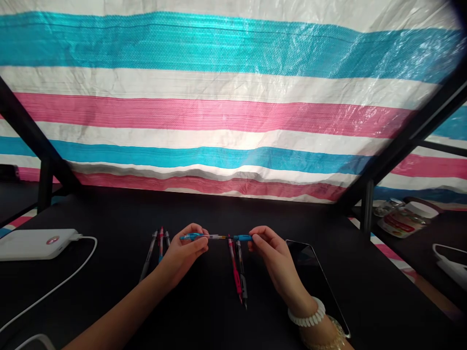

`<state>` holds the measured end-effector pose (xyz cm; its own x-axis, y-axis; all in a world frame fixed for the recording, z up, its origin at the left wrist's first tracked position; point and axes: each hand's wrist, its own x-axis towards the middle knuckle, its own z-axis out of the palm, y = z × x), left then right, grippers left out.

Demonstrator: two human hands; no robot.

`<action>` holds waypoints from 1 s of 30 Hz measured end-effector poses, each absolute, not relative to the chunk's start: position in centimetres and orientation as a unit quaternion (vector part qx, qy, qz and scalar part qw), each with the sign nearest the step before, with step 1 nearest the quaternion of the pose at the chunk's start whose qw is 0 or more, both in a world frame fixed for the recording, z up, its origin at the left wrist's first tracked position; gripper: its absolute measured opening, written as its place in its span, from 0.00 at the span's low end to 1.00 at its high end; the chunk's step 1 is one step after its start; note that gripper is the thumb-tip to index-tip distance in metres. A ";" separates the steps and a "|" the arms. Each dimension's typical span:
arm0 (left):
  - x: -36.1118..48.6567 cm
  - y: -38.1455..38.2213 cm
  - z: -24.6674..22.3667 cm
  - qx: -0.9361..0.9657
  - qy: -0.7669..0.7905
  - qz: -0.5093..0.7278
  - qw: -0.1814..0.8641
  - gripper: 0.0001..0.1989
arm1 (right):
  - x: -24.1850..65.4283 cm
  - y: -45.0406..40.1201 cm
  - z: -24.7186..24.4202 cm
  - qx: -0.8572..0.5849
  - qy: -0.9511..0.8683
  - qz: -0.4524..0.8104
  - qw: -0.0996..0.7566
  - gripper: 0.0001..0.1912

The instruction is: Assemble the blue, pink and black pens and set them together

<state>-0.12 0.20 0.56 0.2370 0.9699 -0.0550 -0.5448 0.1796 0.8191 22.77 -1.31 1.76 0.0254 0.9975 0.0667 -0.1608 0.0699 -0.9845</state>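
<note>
A blue pen [219, 237] with a clear middle is held level above the dark table. My left hand [190, 245] pinches its blue left end, and my right hand [268, 250] pinches the blue piece at its right end. A thin refill shows between the two parts. Below and between my hands lie a pink pen [235, 272] and a dark grey pen [242, 277], side by side. Beside my left wrist, several pens lie on the table, among them a grey one [149, 255] and a pink and blue one [161, 243].
A phone [317, 277] lies right of my right hand. At the left is a white power bank [36, 244] with a white cable [78, 270]. A jar [406, 218] stands at the far right, beyond the black frame [367, 209]. Striped sheeting [219, 114] hangs behind.
</note>
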 end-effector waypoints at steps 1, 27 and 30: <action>-0.1 0.1 0.7 0.358 0.312 0.537 0.697 0.09 | 22.7 -1.4 1.9 -0.448 -0.482 0.504 0.559 0.13; 0.2 -0.2 0.6 0.399 0.317 0.507 0.695 0.10 | 21.6 -2.0 2.3 -0.411 -0.584 0.428 0.554 0.07; 0.2 0.0 0.7 0.387 0.312 0.512 0.700 0.10 | 21.7 -2.0 2.2 -0.422 -0.600 0.403 0.547 0.07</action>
